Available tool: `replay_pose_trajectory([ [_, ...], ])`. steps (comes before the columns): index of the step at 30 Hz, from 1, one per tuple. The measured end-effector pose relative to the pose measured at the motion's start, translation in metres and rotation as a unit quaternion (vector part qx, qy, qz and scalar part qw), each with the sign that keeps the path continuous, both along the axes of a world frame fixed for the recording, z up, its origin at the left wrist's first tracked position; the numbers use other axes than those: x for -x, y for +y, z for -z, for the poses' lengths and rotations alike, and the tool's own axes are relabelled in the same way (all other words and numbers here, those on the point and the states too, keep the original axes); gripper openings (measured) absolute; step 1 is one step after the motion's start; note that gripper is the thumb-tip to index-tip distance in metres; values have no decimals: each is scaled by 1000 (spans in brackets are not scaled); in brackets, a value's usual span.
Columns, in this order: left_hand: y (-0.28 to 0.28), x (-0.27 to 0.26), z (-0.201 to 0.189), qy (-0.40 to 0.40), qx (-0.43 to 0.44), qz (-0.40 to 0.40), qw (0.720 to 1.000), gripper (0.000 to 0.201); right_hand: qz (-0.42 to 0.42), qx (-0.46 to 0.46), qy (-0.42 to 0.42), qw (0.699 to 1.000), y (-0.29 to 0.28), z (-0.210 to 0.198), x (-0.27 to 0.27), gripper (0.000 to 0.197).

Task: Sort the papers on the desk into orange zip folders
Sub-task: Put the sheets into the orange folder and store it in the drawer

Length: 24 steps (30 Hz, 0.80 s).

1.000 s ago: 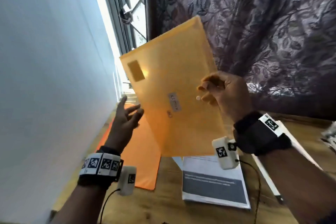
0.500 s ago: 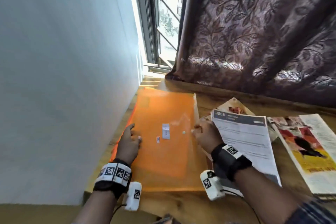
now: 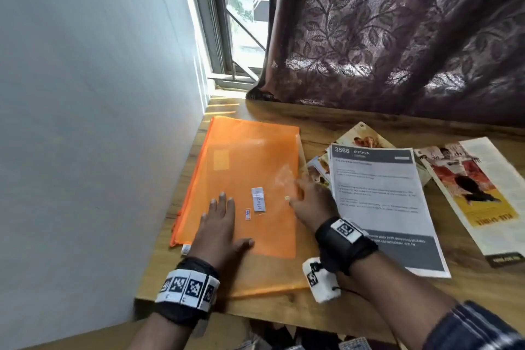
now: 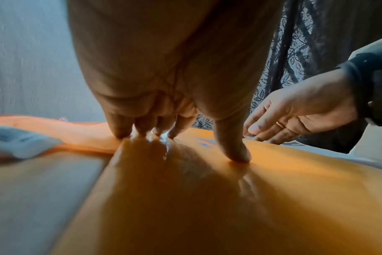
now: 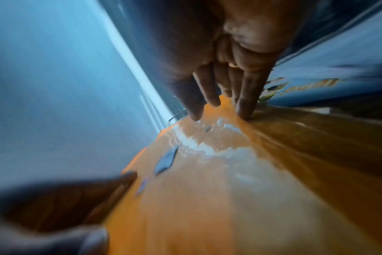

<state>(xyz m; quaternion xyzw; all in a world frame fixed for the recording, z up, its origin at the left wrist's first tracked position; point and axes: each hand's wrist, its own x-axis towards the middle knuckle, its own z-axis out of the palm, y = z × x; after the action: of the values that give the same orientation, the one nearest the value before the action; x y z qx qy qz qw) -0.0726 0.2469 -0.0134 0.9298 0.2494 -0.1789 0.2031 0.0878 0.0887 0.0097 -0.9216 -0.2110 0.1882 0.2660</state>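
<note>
A translucent orange zip folder (image 3: 255, 167) with white labels lies flat on top of another orange mesh folder (image 3: 227, 128), at the desk's left side by the wall. My left hand (image 3: 224, 219) rests flat on the top folder (image 4: 273, 189), fingers straight and thumb pressing down. My right hand (image 3: 304, 196) lies with straight fingers (image 5: 244, 107) on the folder's right edge (image 5: 207, 172), holding nothing. A white and grey printed sheet (image 3: 380, 202) headed "3566 KITCHEN" lies just right of that hand.
Colourful food flyers (image 3: 360, 136) stick out from under the printed sheet. A magazine (image 3: 468, 193) lies at the far right. The wall (image 3: 99, 122) borders the wooden desk (image 3: 284, 307) on the left; a window and a dark patterned curtain (image 3: 397, 37) stand behind.
The folder my right hand held up in the air has come down flat onto the other orange folder. Both hands now lie flat on it; the left hand slid right.
</note>
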Motion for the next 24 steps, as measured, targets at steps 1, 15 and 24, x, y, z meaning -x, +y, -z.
replay_pose_trajectory([
  [1,0,0,0,-3,13,-6,1000,110,64,-42,4,997,-1,-1,-3,34],
  [15,-2,-3,1,29,40,-30,998,103,158,-207,229,938,-11,-13,-14,14],
  [24,-11,-6,-15,21,-86,1,996,98,207,-239,92,944,-75,-23,-34,5],
])
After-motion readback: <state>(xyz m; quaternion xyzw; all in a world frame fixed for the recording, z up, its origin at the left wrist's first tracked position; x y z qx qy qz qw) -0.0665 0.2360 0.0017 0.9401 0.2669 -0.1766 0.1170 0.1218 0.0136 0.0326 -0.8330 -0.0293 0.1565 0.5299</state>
